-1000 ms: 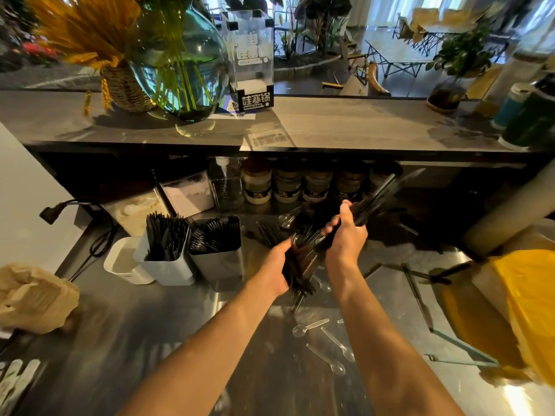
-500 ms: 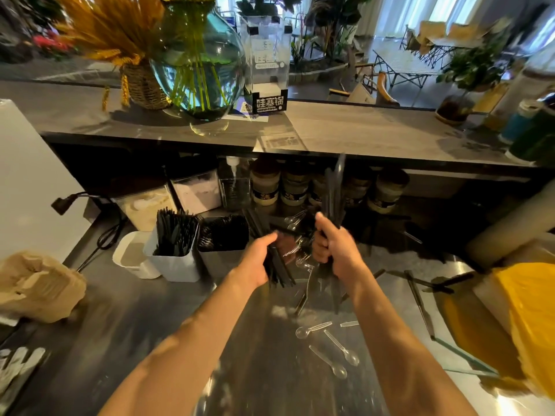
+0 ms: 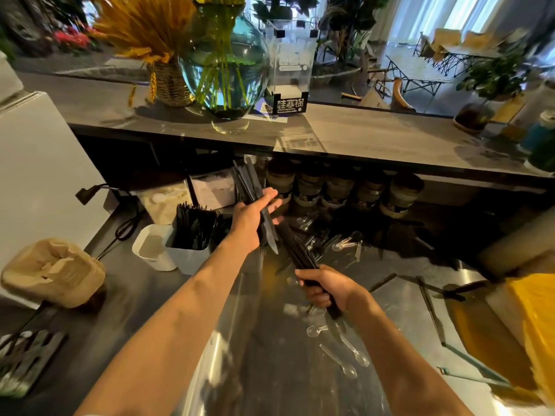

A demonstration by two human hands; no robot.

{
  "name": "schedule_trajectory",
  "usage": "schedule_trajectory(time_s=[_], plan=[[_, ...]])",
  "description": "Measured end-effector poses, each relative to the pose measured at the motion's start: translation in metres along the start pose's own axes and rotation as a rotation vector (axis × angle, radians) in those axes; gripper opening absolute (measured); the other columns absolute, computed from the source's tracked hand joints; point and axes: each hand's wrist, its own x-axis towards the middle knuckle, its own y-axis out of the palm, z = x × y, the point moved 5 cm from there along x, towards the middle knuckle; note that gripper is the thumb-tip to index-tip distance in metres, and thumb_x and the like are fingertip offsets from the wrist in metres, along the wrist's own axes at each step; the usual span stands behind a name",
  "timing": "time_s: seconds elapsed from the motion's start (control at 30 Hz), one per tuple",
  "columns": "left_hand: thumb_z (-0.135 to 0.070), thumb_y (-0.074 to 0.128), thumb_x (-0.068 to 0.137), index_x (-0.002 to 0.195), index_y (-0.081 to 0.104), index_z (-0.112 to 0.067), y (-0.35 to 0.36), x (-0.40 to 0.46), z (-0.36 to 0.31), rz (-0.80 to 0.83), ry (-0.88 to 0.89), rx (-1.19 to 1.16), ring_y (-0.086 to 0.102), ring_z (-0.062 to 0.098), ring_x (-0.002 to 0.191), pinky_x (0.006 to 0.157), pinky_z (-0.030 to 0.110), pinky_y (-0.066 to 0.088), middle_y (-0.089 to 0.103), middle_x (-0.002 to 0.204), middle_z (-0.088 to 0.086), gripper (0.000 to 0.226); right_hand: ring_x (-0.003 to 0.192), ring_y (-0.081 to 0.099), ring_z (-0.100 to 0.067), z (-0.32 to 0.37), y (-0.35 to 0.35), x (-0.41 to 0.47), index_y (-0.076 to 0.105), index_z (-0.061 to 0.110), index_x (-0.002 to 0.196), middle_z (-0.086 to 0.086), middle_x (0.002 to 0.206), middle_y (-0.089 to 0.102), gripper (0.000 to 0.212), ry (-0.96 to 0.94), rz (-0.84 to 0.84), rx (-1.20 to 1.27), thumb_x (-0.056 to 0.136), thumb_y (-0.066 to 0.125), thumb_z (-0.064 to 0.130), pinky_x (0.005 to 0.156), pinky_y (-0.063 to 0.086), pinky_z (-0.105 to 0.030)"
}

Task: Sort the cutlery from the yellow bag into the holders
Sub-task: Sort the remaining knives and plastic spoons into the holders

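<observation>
A person's two bare arms reach in from the bottom of the frame over a shiny steel worktop [image 3: 270, 370]. The left hand [image 3: 250, 219], at centre frame, has its grip closed loosely around a bundle of black plastic knives [image 3: 255, 190], thumb across them and fingertips partly straightened; the blades point down past the wrist and the handles rise toward the upper shelf. The right hand [image 3: 326, 288], lower and right of centre, has its grip curled tightly round a second bundle of long black cutlery [image 3: 295, 250] that slants up and left. Left of the left hand stand the holders: a pale square holder [image 3: 187, 256] packed with upright black cutlery, a second dark-filled holder mostly hidden behind the left wrist, and just beside them a small white tub [image 3: 151, 249]. Clear plastic spoons [image 3: 345, 360] lie scattered on the worktop below the right hand, with more at centre. Loose black pieces [image 3: 428, 301] lie at the right, near the yellow bag [image 3: 537, 325] at the right edge. A crumpled brown paper bag [image 3: 57, 273] sits at the left. On the grey upper counter stand a round glass vase [image 3: 223, 67] with green stems and a clear box [image 3: 289, 64] whose black label carries white Chinese characters; I cannot read them reliably. A row of dark-lidded jars [image 3: 339, 190] sits under that counter.
</observation>
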Motion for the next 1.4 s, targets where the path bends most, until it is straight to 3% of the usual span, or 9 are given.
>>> schedule_trajectory(time_s=[0.17,0.3,0.6,0.67,0.77,0.97,1.17,1.27,1.4], plan=[[-0.01,0.062,0.097,0.102,0.069,-0.006,-0.013,-0.004,0.007,0.084,0.004,0.154,0.074,0.029,0.094,0.077,0.046,0.059,0.075,0.098,0.011,0.01,0.039,0.024,-0.008,-0.001,0.016,0.009,0.047,0.019,0.066,0.005,0.053,0.03,0.037,0.098,0.008,-0.032,0.099,0.057,0.029,0.036,0.018,-0.02],[-0.004,0.062,0.094,0.097,0.071,-0.006,-0.024,-0.007,0.023,0.11,-0.028,0.249,0.073,0.026,0.098,0.1,0.044,0.051,0.076,0.097,0.014,0.01,0.035,0.03,-0.01,0.015,0.036,0.023,0.042,0.018,0.058,0.002,0.049,0.033,0.046,0.074,-0.019,-0.023,0.099,0.058,0.029,0.036,0.026,-0.021],[-0.008,0.062,0.095,0.097,0.075,-0.011,-0.051,-0.008,0.023,0.105,-0.113,0.176,0.069,0.021,0.111,0.106,0.047,0.047,0.075,0.107,0.013,0.013,0.04,0.038,-0.009,0.035,0.059,0.048,0.062,0.019,0.06,0.002,0.055,0.046,0.038,0.004,-0.005,0.046,0.097,0.065,0.028,0.038,0.032,-0.02],[-0.009,0.062,0.095,0.098,0.075,-0.012,-0.054,-0.007,0.022,0.128,-0.132,0.195,0.068,0.019,0.111,0.105,0.044,0.049,0.076,0.107,0.009,0.014,0.04,0.036,-0.01,0.037,0.065,0.052,0.06,0.018,0.061,0.002,0.055,0.044,0.037,0.013,-0.017,0.072,0.097,0.065,0.026,0.038,0.031,-0.021],[-0.012,0.061,0.097,0.1,0.073,-0.013,-0.059,-0.01,0.014,0.127,-0.179,0.163,0.072,0.014,0.097,0.086,0.035,0.058,0.077,0.102,0.001,0.013,0.04,0.031,-0.01,0.04,0.068,0.056,0.053,0.021,0.056,0.004,0.053,0.037,0.043,0.032,-0.075,0.088,0.096,0.063,0.029,0.038,0.025,-0.022],[-0.009,0.06,0.097,0.107,0.065,-0.006,-0.079,-0.005,0.005,0.013,-0.206,-0.001,0.074,0.031,0.095,0.076,0.044,0.061,0.075,0.103,0.017,0.011,0.041,0.029,-0.012,0.083,0.06,0.051,0.038,0.019,0.062,0.002,0.051,0.028,0.044,-0.312,-0.211,0.36,0.099,0.057,0.033,0.039,0.029,-0.024],[-0.013,0.068,0.089,0.132,0.05,-0.002,-0.087,-0.013,0.011,-0.036,-0.321,0.078,0.073,0.038,0.094,0.075,0.051,0.06,0.073,0.107,0.021,0.048,0.036,0.024,-0.004,0.131,0.05,0.037,0.053,0.018,0.067,0.009,0.045,0.029,0.04,-0.685,-0.244,0.862,0.103,0.046,0.033,0.035,0.02,-0.018],[-0.015,0.057,0.097,0.114,0.065,-0.006,-0.088,-0.023,0.013,-0.076,-0.394,0.058,0.074,0.038,0.089,0.071,0.048,0.061,0.074,0.103,0.021,0.021,0.04,0.021,-0.009,0.142,0.049,0.031,0.044,0.02,0.057,0.007,0.047,0.027,0.046,-0.794,-0.377,0.898,0.101,0.049,0.03,0.039,0.019,-0.023],[-0.014,0.051,0.099,0.091,0.067,-0.006,-0.085,-0.032,0.01,-0.106,-0.443,-0.065,0.068,0.036,0.075,0.056,0.037,0.06,0.072,0.086,0.023,0.019,0.044,0.028,-0.012,0.147,0.067,0.035,0.042,0.019,0.058,0.005,0.049,0.033,0.042,-0.877,-0.477,0.833,0.094,0.06,0.031,0.044,0.025,-0.027]])
